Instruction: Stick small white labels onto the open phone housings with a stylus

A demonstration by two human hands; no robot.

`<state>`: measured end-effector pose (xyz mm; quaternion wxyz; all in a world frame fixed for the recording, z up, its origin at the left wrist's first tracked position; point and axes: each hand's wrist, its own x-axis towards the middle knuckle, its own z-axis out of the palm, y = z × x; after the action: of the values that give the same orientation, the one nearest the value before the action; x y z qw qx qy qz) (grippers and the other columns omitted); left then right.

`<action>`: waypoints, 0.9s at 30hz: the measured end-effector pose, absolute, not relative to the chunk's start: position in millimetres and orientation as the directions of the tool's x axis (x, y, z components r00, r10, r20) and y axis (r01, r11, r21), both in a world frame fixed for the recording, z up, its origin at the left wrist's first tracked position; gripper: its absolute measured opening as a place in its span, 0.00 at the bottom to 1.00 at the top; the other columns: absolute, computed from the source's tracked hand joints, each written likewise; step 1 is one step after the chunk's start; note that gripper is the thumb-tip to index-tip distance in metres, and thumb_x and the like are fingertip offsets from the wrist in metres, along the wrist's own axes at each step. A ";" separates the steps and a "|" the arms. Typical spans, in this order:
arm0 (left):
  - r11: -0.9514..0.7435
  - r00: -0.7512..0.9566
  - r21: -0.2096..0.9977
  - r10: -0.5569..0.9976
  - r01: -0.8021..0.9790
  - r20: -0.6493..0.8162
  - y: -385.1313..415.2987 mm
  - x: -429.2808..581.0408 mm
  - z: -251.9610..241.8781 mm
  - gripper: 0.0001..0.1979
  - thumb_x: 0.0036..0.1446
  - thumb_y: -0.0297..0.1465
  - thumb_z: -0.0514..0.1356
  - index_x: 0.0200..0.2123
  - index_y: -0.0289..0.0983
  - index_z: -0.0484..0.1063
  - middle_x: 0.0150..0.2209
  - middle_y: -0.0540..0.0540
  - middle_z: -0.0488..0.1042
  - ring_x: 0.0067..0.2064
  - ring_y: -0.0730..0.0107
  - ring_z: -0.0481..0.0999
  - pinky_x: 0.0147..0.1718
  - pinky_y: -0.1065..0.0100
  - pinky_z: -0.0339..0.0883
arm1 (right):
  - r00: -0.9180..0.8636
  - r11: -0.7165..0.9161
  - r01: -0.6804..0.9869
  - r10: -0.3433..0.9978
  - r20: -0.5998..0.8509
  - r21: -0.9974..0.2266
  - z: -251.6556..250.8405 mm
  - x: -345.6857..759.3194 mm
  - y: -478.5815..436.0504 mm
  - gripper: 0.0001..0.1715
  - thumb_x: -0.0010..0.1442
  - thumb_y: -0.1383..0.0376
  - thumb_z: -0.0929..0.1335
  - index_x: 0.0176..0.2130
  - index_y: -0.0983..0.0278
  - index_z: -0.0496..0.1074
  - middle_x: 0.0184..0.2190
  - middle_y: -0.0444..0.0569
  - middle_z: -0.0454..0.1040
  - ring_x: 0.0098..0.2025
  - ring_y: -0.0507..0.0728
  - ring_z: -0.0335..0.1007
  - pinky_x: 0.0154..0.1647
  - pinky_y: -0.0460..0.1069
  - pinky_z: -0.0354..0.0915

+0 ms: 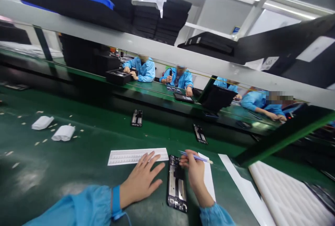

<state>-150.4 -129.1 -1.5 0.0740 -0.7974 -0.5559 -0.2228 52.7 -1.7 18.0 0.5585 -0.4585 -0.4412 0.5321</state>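
Observation:
An opened phone frame (177,186) lies on the green bench (91,170), between my two hands. My left hand (142,179), fingers spread, rests partly over a white strip sheet with small printed rows (123,157), just left of the phone; it holds nothing. A blue band circles that wrist. My right hand (195,172) is at the phone's upper right, its fingers closed around a thin blue-purple pen-like tool (200,157). The tool's pointed end is toward the left, above the phone's top edge.
Two more phone frames (136,118) (200,134) lie farther back. White crumpled wads (63,133) and small scraps sit at left. White strips (243,187) and a ribbed white tray (290,194) are at right. A green post (285,137) and shelf (157,49) stand before co-workers in blue.

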 end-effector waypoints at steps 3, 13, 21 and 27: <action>-0.194 0.092 0.150 0.854 0.969 0.512 -150.7 -215.1 -8.7 0.19 0.66 0.31 0.51 0.59 0.41 0.66 0.63 0.42 0.62 0.66 0.54 0.56 0.63 0.47 0.52 | -0.248 -0.074 -0.148 0.968 -0.036 -0.986 26.8 -3.5 -24.7 0.25 0.46 0.50 0.77 0.35 0.66 0.73 0.22 0.48 0.77 0.21 0.56 0.75 0.19 0.47 0.73; -0.155 0.098 0.200 0.959 0.968 0.268 -178.9 -336.1 -13.5 0.25 0.63 0.44 0.56 0.63 0.54 0.61 0.65 0.49 0.61 0.66 0.55 0.59 0.64 0.48 0.50 | -0.602 -0.193 0.062 0.775 -0.191 -0.979 -4.9 -162.5 -70.6 0.15 0.48 0.56 0.75 0.28 0.65 0.73 0.20 0.45 0.76 0.21 0.56 0.76 0.19 0.45 0.70; -0.088 0.037 0.217 0.973 0.972 0.227 -178.0 -333.1 -16.3 0.25 0.61 0.50 0.56 0.61 0.57 0.62 0.67 0.50 0.55 0.67 0.49 0.55 0.63 0.42 0.49 | -0.608 -0.083 0.073 0.787 -0.111 -0.994 -22.2 -158.8 -73.6 0.07 0.52 0.62 0.72 0.31 0.64 0.75 0.22 0.45 0.77 0.25 0.57 0.77 0.25 0.47 0.72; -0.100 0.040 0.235 0.967 0.967 0.251 -178.6 -333.5 -17.5 0.25 0.61 0.49 0.57 0.60 0.55 0.65 0.67 0.50 0.56 0.67 0.50 0.55 0.64 0.43 0.48 | -0.624 -0.043 0.076 0.777 -0.081 -0.996 -25.9 -159.4 -72.2 0.11 0.55 0.59 0.72 0.34 0.64 0.77 0.25 0.47 0.79 0.25 0.56 0.77 0.25 0.47 0.71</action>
<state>-333.5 -178.6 -17.5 -0.0004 -0.7210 -0.6706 -0.1745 -159.4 -72.2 -25.9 0.2744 -0.3357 -0.6352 0.6392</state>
